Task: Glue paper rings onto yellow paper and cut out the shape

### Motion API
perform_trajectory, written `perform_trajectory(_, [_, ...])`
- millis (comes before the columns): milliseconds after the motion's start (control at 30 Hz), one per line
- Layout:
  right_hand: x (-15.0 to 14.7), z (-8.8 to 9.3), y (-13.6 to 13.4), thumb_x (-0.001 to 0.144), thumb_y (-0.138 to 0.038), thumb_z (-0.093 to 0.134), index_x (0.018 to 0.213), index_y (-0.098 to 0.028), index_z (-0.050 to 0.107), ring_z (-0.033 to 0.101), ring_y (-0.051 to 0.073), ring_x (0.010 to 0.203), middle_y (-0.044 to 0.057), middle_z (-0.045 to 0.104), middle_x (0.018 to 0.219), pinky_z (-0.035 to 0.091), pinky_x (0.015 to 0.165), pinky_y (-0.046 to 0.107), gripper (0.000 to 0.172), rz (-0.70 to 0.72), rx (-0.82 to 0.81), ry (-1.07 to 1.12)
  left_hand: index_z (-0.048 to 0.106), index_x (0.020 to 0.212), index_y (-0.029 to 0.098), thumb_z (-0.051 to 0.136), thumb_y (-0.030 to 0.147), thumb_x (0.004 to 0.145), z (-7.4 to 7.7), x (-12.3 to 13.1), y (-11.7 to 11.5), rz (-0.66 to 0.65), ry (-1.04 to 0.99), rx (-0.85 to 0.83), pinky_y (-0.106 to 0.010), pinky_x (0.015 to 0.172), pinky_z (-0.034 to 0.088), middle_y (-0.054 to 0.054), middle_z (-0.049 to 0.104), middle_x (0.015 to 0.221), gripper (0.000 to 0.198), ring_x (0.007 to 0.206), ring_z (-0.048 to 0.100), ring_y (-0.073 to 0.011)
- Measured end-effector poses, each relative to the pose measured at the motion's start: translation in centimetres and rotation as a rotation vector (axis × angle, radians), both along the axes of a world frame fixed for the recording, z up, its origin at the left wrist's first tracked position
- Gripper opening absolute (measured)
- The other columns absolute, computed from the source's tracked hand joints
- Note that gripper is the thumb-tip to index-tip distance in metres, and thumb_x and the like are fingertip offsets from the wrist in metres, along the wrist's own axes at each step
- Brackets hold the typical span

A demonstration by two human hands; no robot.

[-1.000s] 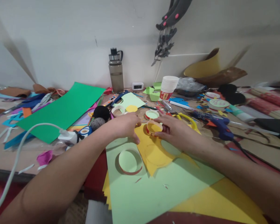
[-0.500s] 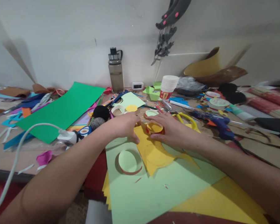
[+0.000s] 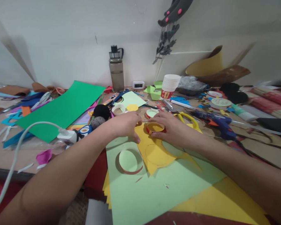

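Observation:
My right hand (image 3: 167, 126) has its thumb and fingers around a red-and-white ring (image 3: 155, 127), which looks cut from a paper cup and lies on a yellow paper sheet (image 3: 147, 137). The sheet has a pencilled circle and a rounded cut-out. My left hand (image 3: 130, 125) rests at the sheet's left edge, thumb and fingers apart, with nothing visible in it; some fingertips are hidden. Nearer to me, a larger paper ring (image 3: 130, 171) sits on pale green paper (image 3: 140, 200). Beyond my hands are another small ring (image 3: 151, 113) and a yellow paper disc (image 3: 132, 107).
Yellow-handled scissors (image 3: 193, 122) and a blue glue gun (image 3: 222, 125) lie to the right. Stacked paper cups (image 3: 170, 86) and a water bottle (image 3: 116, 72) stand at the back. Left are a green sheet (image 3: 63, 109) and a white cable (image 3: 16, 162) with a plug.
Both hands hold almost the same pose, with the right fingers shifted very slightly at the ring. The camera view has moved a little.

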State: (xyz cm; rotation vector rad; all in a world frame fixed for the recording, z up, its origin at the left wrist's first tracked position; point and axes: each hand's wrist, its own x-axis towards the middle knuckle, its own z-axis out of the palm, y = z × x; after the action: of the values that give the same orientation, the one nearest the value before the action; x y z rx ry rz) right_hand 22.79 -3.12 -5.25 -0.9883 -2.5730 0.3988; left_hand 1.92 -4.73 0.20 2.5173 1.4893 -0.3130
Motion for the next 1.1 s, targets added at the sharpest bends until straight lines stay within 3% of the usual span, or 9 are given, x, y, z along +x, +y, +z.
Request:
perform_trajectory(133, [0.1, -0.2, 0.0, 0.080, -0.041, 0.070, 0.114, -0.028, 0.069, 0.053, 0.028, 0.111, 0.008, 0.063, 0.113, 0.043, 0.098, 0.048, 0.036, -0.001, 0.017, -0.015, 0.064, 0.112, 0.019, 0.079, 0.054, 0.061, 0.0, 0.0, 0.0, -0.005, -0.003, -0.005, -0.030, 0.075, 0.041, -0.008, 0.063, 0.107, 0.063, 0.094, 0.058, -0.0240])
perform_trajectory(300, [0.3, -0.3, -1.1, 0.086, -0.048, 0.062, 0.139, -0.021, 0.051, 0.043, 0.034, 0.130, 0.015, 0.050, 0.140, 0.038, 0.107, 0.055, 0.060, -0.107, 0.135, -0.004, 0.065, 0.110, 0.019, 0.078, 0.054, 0.062, 0.0, -0.1, 0.0, -0.018, -0.015, 0.015, -0.029, 0.071, 0.041, -0.008, 0.063, 0.107, 0.061, 0.093, 0.059, -0.0237])
perform_trajectory(400, [0.4, -0.4, -1.8, 0.096, -0.046, 0.044, 0.149, -0.020, 0.038, 0.031, 0.032, 0.143, 0.013, 0.039, 0.154, 0.028, 0.114, 0.057, 0.059, -0.036, 0.202, -0.057, 0.064, 0.112, 0.018, 0.078, 0.054, 0.062, 0.0, -0.1, 0.0, -0.020, -0.011, 0.012, -0.029, 0.072, 0.042, -0.009, 0.064, 0.109, 0.064, 0.092, 0.059, -0.0231])
perform_trajectory(500, [0.4, -0.5, -2.3, 0.097, -0.051, 0.038, 0.154, -0.020, 0.029, 0.019, 0.029, 0.148, 0.011, 0.030, 0.160, 0.022, 0.118, 0.055, 0.065, 0.057, 0.175, -0.161, 0.063, 0.116, 0.020, 0.079, 0.053, 0.063, -0.1, -0.2, 0.0, -0.033, -0.024, 0.010, -0.029, 0.073, 0.042, -0.008, 0.064, 0.109, 0.064, 0.095, 0.060, -0.0232])
perform_trajectory(600, [0.3, -0.7, -2.4, 0.094, -0.059, 0.038, 0.155, -0.021, 0.025, 0.019, 0.029, 0.148, 0.010, 0.028, 0.160, 0.020, 0.120, 0.053, 0.074, 0.078, 0.116, -0.227, 0.063, 0.118, 0.023, 0.078, 0.055, 0.062, -0.4, -0.4, 0.2, -0.051, -0.032, 0.019, -0.030, 0.073, 0.041, -0.008, 0.064, 0.108, 0.066, 0.096, 0.059, -0.0244])
perform_trajectory(800, [0.4, -0.2, -2.5, 0.095, -0.059, 0.037, 0.156, -0.024, 0.022, 0.017, 0.027, 0.149, 0.008, 0.024, 0.161, 0.010, 0.121, 0.055, 0.072, 0.091, 0.058, -0.226, 0.062, 0.119, 0.022, 0.077, 0.054, 0.062, -0.6, -0.5, 0.3, -0.052, -0.036, 0.019, -0.028, 0.070, 0.041, -0.007, 0.063, 0.107, 0.067, 0.095, 0.060, -0.0234])
perform_trajectory(1000, [2.7, 1.9, -1.8, 0.100, -0.051, 0.020, 0.157, -0.034, 0.012, 0.008, 0.025, 0.150, -0.002, 0.012, 0.164, 0.011, 0.122, 0.053, 0.060, -0.020, 0.045, 0.081, 0.064, 0.116, 0.019, 0.075, 0.054, 0.065, 0.0, -0.2, 0.1, -0.023, -0.024, -0.001, -0.029, 0.070, 0.041, -0.009, 0.063, 0.108, 0.063, 0.092, 0.060, -0.0234])
perform_trajectory(1100, [3.5, 2.3, -1.5, 0.099, -0.054, 0.016, 0.157, -0.035, 0.011, 0.004, 0.023, 0.151, -0.005, 0.008, 0.165, 0.008, 0.123, 0.050, 0.061, -0.026, 0.066, 0.103, 0.064, 0.115, 0.018, 0.076, 0.054, 0.064, 0.2, -0.2, 0.0, -0.020, -0.008, -0.001, -0.029, 0.070, 0.041, -0.009, 0.063, 0.106, 0.064, 0.092, 0.059, -0.0238])
